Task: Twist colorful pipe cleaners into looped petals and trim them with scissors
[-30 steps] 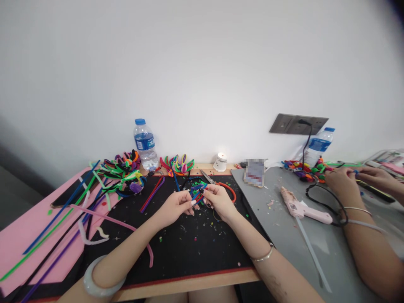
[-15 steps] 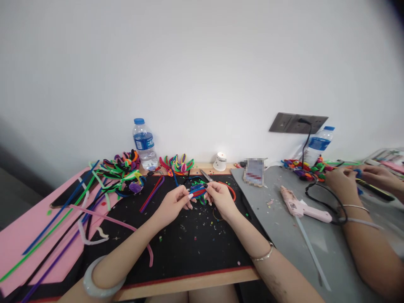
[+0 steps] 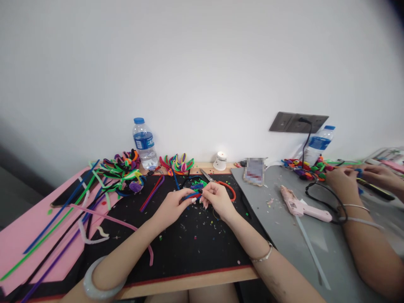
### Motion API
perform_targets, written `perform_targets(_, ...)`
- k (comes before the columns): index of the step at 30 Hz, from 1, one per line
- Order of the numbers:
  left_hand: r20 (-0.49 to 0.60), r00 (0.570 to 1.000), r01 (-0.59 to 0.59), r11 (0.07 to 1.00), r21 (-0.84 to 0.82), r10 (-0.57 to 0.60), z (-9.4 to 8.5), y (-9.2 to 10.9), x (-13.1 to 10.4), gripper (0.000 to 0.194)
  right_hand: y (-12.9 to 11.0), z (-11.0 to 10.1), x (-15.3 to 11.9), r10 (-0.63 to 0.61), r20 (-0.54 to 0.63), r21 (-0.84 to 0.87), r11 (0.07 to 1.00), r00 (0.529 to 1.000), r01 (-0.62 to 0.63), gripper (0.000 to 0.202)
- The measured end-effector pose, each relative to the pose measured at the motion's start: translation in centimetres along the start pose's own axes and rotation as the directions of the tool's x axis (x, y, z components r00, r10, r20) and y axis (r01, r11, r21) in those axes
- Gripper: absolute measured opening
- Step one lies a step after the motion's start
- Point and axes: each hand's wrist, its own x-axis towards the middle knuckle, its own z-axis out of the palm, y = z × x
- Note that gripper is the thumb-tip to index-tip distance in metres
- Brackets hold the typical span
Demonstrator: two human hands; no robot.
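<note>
Between my two hands is a small bundle of blue and red pipe cleaners, partly hidden by my fingers. My left hand pinches its left side, thumb against the fingers. On the right side, the fingertips of my right hand are closed on the same bundle. Just behind it lie green and purple pipe cleaner pieces on the black mat. Scissors with orange-red handles rest behind and beside my right hand. A folded red and purple pipe cleaner lies left of my left hand.
Loose long pipe cleaners cross a pink sheet at left. A water bottle, a pipe cleaner flower and a paper cup stand along the wall. At right are a pink glue gun and a co-worker's hands.
My hands have drawn slightly closer together and the bundle has turned, so less of it shows between my fingers. The surrounding things stay put.
</note>
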Motion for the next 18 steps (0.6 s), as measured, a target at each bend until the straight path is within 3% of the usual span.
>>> perform_targets(5,0.128,0.989,-0.09,0.989,0.118,0.074,0.07,0.58,-0.1,0.021,-0.09,0.29,-0.32,-0.039,0.122,-0.083,0.995,0.992,0.05,0.02)
perform_targets(9,0.139,0.987,-0.107,0.972,0.208,0.079,0.12,0.52,-0.2,0.029,-0.14,0.13,-0.28,-0.028,0.177,-0.109,0.993,0.984,0.048,0.022)
perform_targets(18,0.115,0.988,-0.133,0.95,0.283,0.104,0.34,0.0,-0.31,0.03,0.07,0.42,-0.21,0.012,0.115,-0.074,0.997,0.993,-0.003,0.021)
